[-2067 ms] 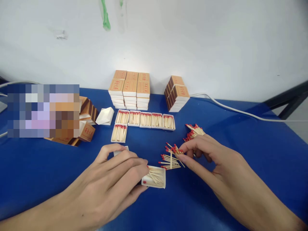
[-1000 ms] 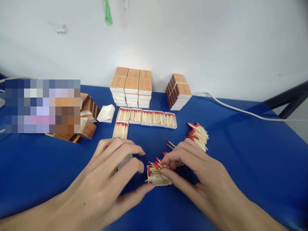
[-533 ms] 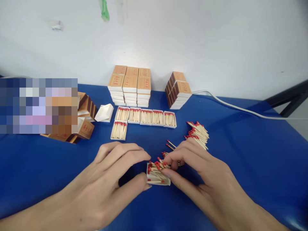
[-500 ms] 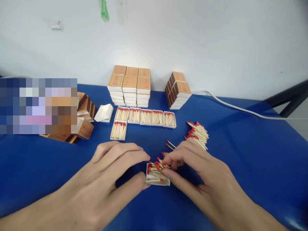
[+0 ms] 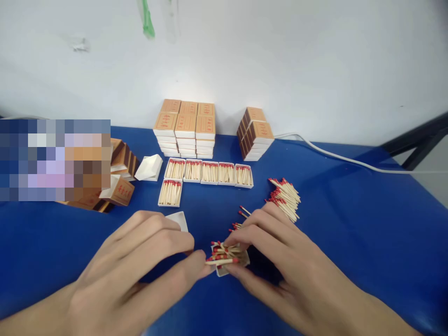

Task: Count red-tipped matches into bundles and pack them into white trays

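Observation:
A white matchbox tray [image 5: 243,259] stands low in the middle, tilted between my hands. Loose red-headed matches [image 5: 224,256] lie crosswise over it, heads pointing both ways. My right hand [image 5: 283,256] pinches this bunch, index finger behind and thumb in front. From the left, my left hand [image 5: 143,261] closes in, curled, with thumb and forefinger at the left match ends; its fingertips are partly hidden. Just beyond my right fingers lie a few stray matches [image 5: 245,211], and farther back a loose pile of matches [image 5: 285,198].
Filled trays [image 5: 210,172] form a row, with one more filled tray [image 5: 170,192] in front. Stacked matchboxes [image 5: 185,128] and a smaller stack [image 5: 255,133] stand by the wall. A white tray [image 5: 180,219] shows behind my left hand. A white cable [image 5: 322,151] crosses the right.
My left hand has drawn left and its fingers have closed more. The matches now lie more sideways across the tray, which has tilted. A white tray behind my left hand has come into view.

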{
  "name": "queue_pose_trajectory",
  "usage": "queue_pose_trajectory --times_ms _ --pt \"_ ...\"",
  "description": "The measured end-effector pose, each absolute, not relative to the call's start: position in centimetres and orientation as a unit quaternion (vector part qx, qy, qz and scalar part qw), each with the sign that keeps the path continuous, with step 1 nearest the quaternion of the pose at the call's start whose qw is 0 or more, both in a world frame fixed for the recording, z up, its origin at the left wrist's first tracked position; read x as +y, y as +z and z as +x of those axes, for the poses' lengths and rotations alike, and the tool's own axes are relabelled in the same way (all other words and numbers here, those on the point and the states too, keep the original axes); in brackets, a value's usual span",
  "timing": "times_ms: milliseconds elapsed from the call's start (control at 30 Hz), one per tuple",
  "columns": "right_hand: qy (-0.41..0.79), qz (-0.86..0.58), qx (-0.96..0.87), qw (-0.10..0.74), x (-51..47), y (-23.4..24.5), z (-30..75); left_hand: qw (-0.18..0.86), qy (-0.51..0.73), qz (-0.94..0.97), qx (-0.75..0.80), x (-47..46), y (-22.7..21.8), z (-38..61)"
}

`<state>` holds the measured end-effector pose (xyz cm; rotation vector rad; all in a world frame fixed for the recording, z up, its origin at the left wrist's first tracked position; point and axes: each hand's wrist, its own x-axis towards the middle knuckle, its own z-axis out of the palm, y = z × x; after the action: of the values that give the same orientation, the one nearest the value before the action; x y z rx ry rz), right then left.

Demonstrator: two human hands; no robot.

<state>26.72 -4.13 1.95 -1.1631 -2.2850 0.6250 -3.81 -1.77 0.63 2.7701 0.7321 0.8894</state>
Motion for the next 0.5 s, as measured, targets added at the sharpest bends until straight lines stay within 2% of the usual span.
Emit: queue_pose_trajectory --times_ms 200,500 --pt "0.276 -0.401 -0.824 0.291 -4.2 3.2 26.9 0.084 0.315 0.913 0.248 -2.5 0.4 -3.1" --pt "0.425 -0.348 -0.762 0.343 -4.3 3.1 26.5 0.185 0.296 0.899 0.266 -3.4 1.8 -1.5"
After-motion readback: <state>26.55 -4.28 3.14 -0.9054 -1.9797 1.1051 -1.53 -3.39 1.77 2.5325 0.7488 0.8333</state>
